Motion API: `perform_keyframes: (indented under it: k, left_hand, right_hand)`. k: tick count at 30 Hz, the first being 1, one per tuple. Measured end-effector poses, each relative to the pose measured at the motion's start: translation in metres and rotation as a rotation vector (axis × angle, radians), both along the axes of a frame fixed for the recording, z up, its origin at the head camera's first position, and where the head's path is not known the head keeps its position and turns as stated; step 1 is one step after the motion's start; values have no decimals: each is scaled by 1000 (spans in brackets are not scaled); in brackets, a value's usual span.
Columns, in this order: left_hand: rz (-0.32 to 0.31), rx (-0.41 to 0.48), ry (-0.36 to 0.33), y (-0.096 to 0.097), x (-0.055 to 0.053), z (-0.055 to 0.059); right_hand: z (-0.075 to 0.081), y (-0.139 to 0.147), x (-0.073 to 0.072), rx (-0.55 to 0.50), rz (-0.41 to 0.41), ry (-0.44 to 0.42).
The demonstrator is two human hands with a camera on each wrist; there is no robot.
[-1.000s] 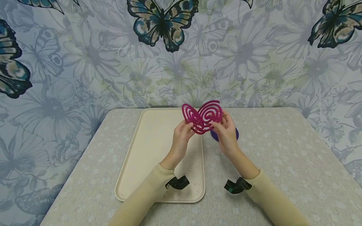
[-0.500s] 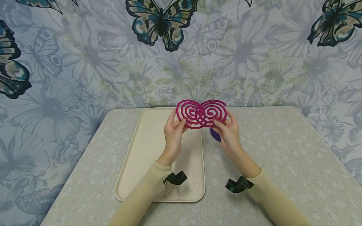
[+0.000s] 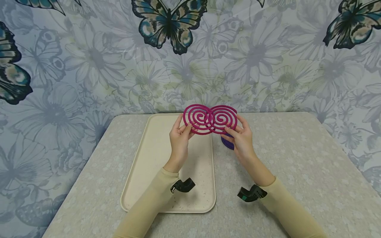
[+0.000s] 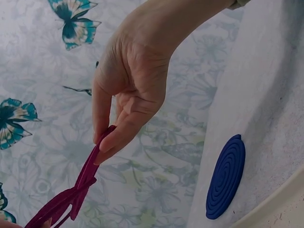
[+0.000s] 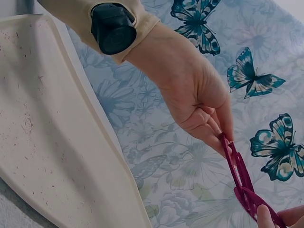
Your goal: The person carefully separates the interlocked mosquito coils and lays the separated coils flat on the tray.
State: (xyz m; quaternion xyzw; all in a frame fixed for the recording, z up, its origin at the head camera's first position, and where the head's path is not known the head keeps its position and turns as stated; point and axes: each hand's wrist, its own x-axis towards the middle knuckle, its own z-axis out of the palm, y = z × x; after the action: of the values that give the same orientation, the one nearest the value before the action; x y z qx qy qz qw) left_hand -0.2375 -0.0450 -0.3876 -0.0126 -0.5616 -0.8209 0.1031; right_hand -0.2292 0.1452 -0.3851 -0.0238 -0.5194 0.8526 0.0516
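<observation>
Both hands hold up a magenta piece of two flat spirals side by side (image 3: pixel 211 119), their coils overlapping in the middle, above the tray's far right corner. My left hand (image 3: pixel 180 142) pinches its left spiral at the lower outer edge between thumb and fingers. At the opposite end, my right hand (image 3: pixel 242 142) grips the right spiral, thumb in front. Seen edge-on in the left wrist view, the magenta spirals (image 4: pixel 81 178) cross one another. Behind the right hand, a flat dark blue spiral disc (image 3: pixel 227 142) lies on the table, partly hidden; the left wrist view shows the blue disc (image 4: pixel 225 178) whole.
A cream rectangular tray (image 3: pixel 157 158) with dark specks lies left of centre beneath the left forearm. The table (image 3: pixel 297 158) has a pale patterned cover. Behind it hangs a butterfly-and-flower backdrop (image 3: pixel 190 76). Black wrist cameras sit at both sleeves.
The magenta spirals, folded in a V a second ago, are now spread flat towards the head camera. My left hand has moved left and slightly up; the right hand has shifted slightly right.
</observation>
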Motion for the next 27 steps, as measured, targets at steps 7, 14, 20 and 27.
perform_keyframes:
  k: [7, 14, 20, 27]
  left_hand:
    - [14, 36, -22, -5, -3, -1]
    - [-20, 71, -62, -18, -11, 5]
    - [-72, 63, -132, -33, -19, 13]
    - [-119, -7, -174, -46, -24, 19]
  right_hand:
    - [1, 2, -2, -12, 31, -31]
    - [6, 7, -4, 36, 89, -38]
    - [12, 13, -5, 40, 151, -54]
    - [18, 21, -7, 83, 243, -66]
